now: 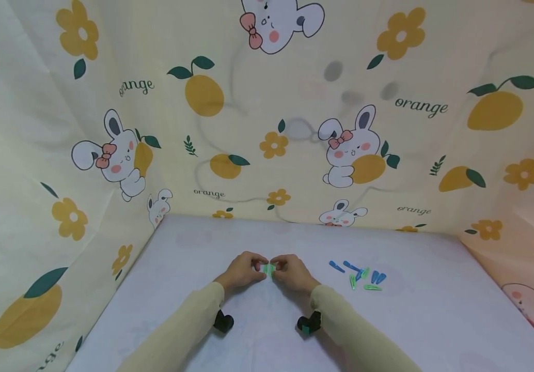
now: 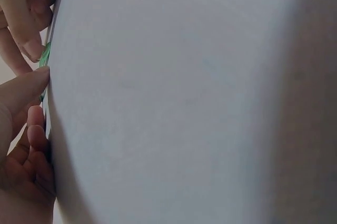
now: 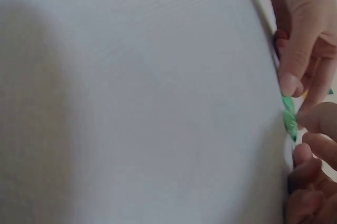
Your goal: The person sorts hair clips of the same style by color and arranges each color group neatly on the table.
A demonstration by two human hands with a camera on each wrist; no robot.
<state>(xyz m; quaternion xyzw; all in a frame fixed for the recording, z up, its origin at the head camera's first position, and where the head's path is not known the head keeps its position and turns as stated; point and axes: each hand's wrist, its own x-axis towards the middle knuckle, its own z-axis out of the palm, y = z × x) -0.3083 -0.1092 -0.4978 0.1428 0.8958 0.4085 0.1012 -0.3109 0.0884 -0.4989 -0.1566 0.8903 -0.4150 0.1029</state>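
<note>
Green clips [image 1: 269, 270] are low over the white table [image 1: 267, 330], between your left hand [image 1: 244, 269] and right hand [image 1: 293, 272], which pinch them from opposite sides. Please press lightly and equally with both, so the edges align well. On the printed cloth [image 1: 257, 93] you can read "orange" several times; on the clips no writing is readable

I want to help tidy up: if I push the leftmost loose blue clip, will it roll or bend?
The blue clip would probably slide rather than roll, since it looks long and flat on the table. It's likely light, looking small beside the right hand. Its outline looks nearly straight, so it may be stiff, though pictures can't prove that.
</note>
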